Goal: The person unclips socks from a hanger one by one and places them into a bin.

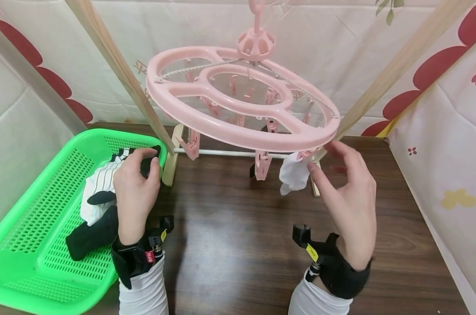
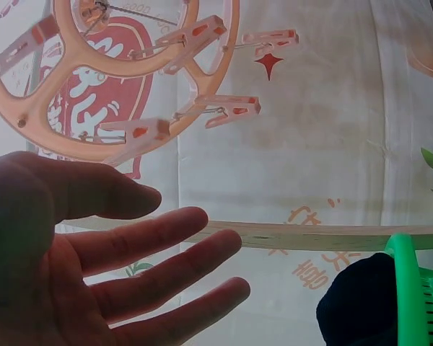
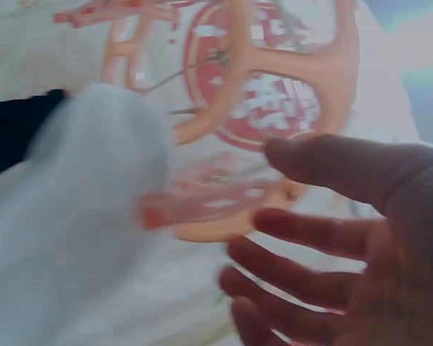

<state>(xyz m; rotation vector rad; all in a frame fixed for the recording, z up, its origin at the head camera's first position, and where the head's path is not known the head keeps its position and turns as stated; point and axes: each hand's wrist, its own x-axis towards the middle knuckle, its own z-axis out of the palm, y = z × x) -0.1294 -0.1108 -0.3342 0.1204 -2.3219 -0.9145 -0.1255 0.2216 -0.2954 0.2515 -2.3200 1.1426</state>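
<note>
A pink round drying hanger (image 1: 222, 125) with clothespins hangs tilted in front of me, low on its right side. On that side a white sock (image 1: 294, 175) dangles from a pink clothespin (image 3: 216, 205). My right hand (image 1: 349, 197) is right beside this sock, thumb and fingers spread apart with nothing between them. My left hand (image 1: 134, 197) hovers at the right rim of the green basket (image 1: 15, 223), its fingers loose and holding nothing. Below it lie a white sock with dark stripes (image 1: 100, 181) and a black sock (image 1: 92, 234).
A wooden stand holds the scene, with slanted posts (image 1: 121, 72) left and right and a white crossbar (image 1: 222, 152) low between them. Behind the front clothespin (image 1: 263, 164), something black hangs partly hidden. Printed cloth walls (image 1: 450, 166) enclose the brown table (image 1: 230, 245).
</note>
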